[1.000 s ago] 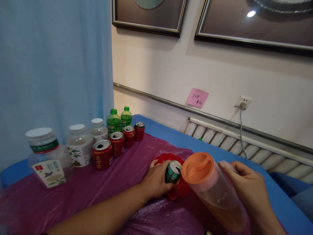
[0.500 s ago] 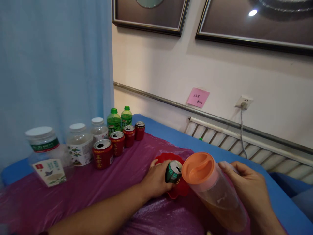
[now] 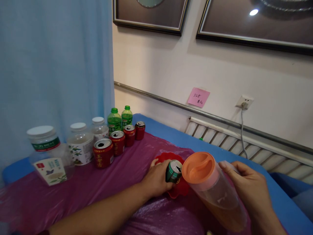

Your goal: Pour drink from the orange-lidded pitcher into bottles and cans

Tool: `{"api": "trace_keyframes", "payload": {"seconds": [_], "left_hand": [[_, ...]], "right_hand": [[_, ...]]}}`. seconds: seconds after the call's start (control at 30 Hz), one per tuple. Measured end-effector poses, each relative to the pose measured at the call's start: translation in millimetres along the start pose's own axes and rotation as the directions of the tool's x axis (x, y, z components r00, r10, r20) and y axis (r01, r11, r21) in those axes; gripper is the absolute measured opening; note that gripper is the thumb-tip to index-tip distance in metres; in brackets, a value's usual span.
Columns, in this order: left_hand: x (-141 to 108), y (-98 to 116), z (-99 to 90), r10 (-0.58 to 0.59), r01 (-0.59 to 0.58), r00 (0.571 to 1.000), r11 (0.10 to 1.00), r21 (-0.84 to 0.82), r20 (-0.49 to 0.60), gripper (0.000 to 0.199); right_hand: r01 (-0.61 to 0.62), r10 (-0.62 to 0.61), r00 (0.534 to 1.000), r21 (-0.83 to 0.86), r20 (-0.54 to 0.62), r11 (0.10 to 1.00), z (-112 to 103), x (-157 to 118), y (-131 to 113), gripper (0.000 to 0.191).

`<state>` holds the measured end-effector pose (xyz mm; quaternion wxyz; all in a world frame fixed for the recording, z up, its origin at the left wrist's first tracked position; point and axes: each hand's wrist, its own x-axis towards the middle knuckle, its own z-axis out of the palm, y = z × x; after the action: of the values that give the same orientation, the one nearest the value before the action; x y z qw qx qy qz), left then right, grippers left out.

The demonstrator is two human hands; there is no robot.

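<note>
My left hand [image 3: 157, 178] is closed around a dark green drink can [image 3: 173, 172], which leans a little to the right over a red scalloped dish [image 3: 182, 191]. The can's top is open. My right hand [image 3: 251, 187] grips the handle of a clear plastic pitcher [image 3: 221, 199] with an orange lid [image 3: 198, 167]. Brownish liquid lies in the lower part of the tilted pitcher. Its lid edge is right beside the can's top; whether they touch or liquid flows, I cannot tell.
Several red cans [image 3: 103, 153] stand in a row at the left. Behind them are clear jars with white lids [image 3: 49, 156] and two green bottles [image 3: 114, 120]. Purple plastic sheeting [image 3: 97, 192] covers the blue table [image 3: 161, 125]. A radiator [image 3: 220, 140] and a plugged-in cable [image 3: 242, 130] line the wall.
Almost nothing differs. The view has shifted very slightly; both hands, the can and the tilted pitcher keep the same positions.
</note>
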<state>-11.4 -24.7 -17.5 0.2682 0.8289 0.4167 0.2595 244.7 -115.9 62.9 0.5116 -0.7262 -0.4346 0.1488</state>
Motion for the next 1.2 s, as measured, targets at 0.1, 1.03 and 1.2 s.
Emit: {"api": "trace_keyframes", "payload": {"seconds": [0.1,1.03,1.2], "left_hand": [[0.3,0.2,-0.1,-0.007,0.007,1.000,1.000,0.011,0.005,0.063],[-0.3,3.7,-1.3,0.005,-0.005,1.000,1.000,-0.003,0.017,0.062],[-0.8,3.1,-0.3,0.008,-0.008,1.000,1.000,-0.001,0.013,0.065]], "right_hand": [[-0.002,0.002,1.000,-0.018,-0.003,1.000,-0.2,0.7,0.0,0.047],[-0.026,0.026,1.000,-0.013,0.008,1.000,-0.6,1.7,3.5,0.047],[-0.014,0.014,1.000,-0.028,0.001,1.000,-0.8,0.8,1.2,0.047]]}}
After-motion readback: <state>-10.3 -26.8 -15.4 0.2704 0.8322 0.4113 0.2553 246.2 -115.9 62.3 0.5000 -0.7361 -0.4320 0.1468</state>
